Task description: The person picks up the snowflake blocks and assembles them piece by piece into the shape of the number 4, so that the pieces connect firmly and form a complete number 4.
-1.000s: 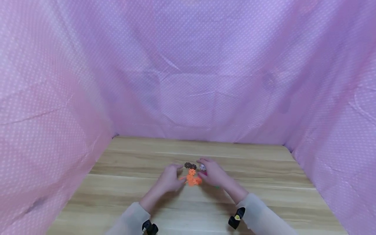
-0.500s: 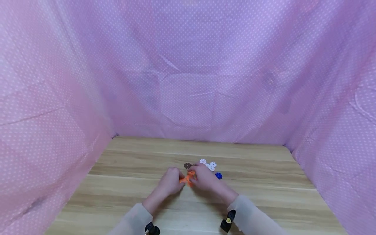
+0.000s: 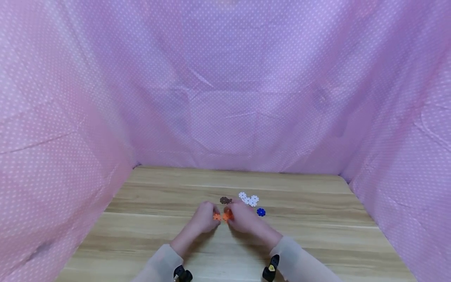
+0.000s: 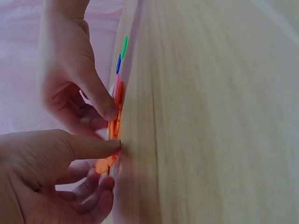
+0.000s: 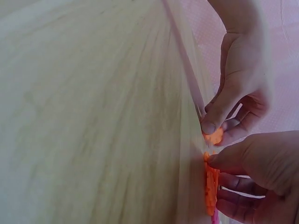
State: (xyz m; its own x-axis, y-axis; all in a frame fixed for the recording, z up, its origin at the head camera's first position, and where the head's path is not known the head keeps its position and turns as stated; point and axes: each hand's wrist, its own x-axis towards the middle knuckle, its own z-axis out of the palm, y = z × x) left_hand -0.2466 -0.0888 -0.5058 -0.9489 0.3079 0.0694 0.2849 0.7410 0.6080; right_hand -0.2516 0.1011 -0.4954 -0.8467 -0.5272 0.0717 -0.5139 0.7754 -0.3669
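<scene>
My left hand (image 3: 205, 217) pinches an orange snowflake disc (image 3: 216, 217) between thumb and fingers, low over the table. Close beside it, my right hand (image 3: 243, 217) grips a cluster of orange snowflake discs (image 5: 211, 184), which its fingers partly cover. In the head view a small gap separates the two orange pieces. Brown discs (image 3: 224, 200) lie just beyond the right fingertips, one partly hidden. Several joined white discs (image 3: 253, 200) and a blue disc (image 3: 261, 212) lie past the right hand. The left wrist view shows pink (image 4: 116, 84) and green discs (image 4: 124, 46) edge-on.
A light wooden table (image 3: 169, 184) carries all the pieces. Pink dotted cloth (image 3: 225, 117) hangs at the back and on both sides. Black wrist cameras (image 3: 271, 268) are strapped at both cuffs.
My right hand has moved left to the orange discs, uncovering the white and blue discs. An orange disc in my left hand now stands apart from the cluster in my right.
</scene>
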